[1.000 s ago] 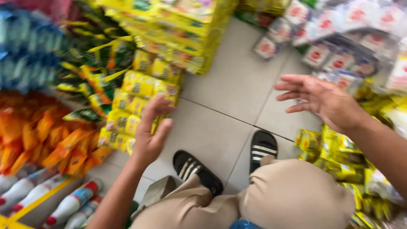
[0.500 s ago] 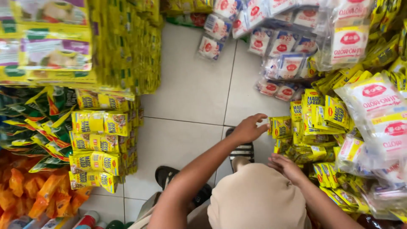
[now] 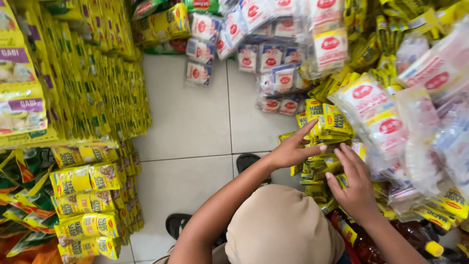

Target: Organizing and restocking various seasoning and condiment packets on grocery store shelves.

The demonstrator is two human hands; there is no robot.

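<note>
- Pale tiled floor (image 3: 188, 122) underfoot, hemmed in on both sides by stacked goods in a cramped shop aisle.
- Over on the left, tall stacks of yellow packets (image 3: 105, 78) stand against the floor's edge, with more yellow sachet strips (image 3: 88, 205) heaped below them.
- Up top and to the right, clear bags of white-and-red sachets (image 3: 273, 58) spill across the tiles.
- The left hand (image 3: 293, 149) is stretched out flat, fingers spread, fingertips resting on the pile of yellow sachets (image 3: 327, 122); nothing is gripped, just touching.
- The right hand (image 3: 354, 188) sits just beside it, fingers loosely curled and pressed down into the same pile; whether it has pinched a packet cannot be told.
- That pile lies at the right, between the white-and-red bags and a dark bottle with a yellow cap (image 3: 415, 239).
- A black sandal (image 3: 249, 161) peeks out beneath the left forearm.
</note>
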